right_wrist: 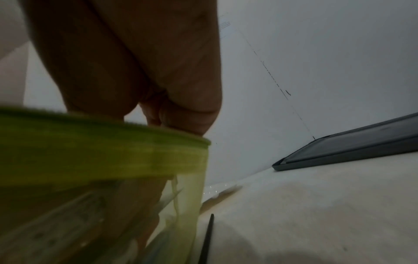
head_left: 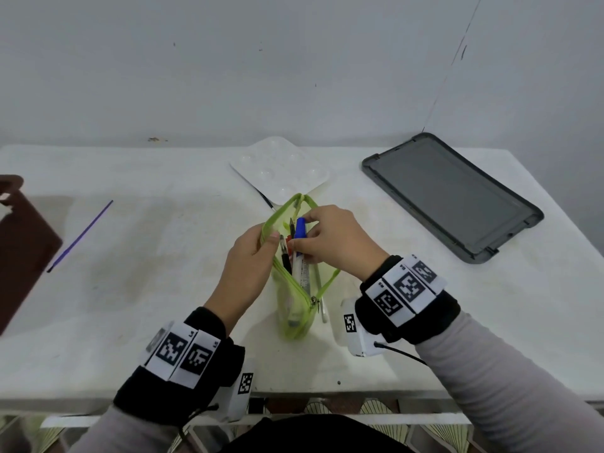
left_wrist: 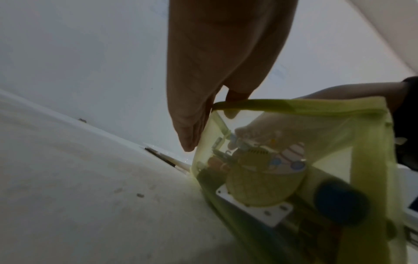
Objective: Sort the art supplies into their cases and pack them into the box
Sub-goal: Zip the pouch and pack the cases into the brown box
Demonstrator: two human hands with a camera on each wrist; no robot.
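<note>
I see the green pouch (head_left: 295, 286) upright between my hands — left hand (head_left: 250, 256) pinching its open rim, right hand (head_left: 333, 243) gripping the blue-capped pen (head_left: 299, 237) inside.

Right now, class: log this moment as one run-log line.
left hand: holds green pouch rim open | right hand: pushes blue-capped pen into pouch | purple brush: on table, unpacked

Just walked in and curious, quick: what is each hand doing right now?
Left hand: pinches the rim of the translucent green zip pouch, holding it open.
Right hand: grips the blue-capped pen in the pouch.
</note>
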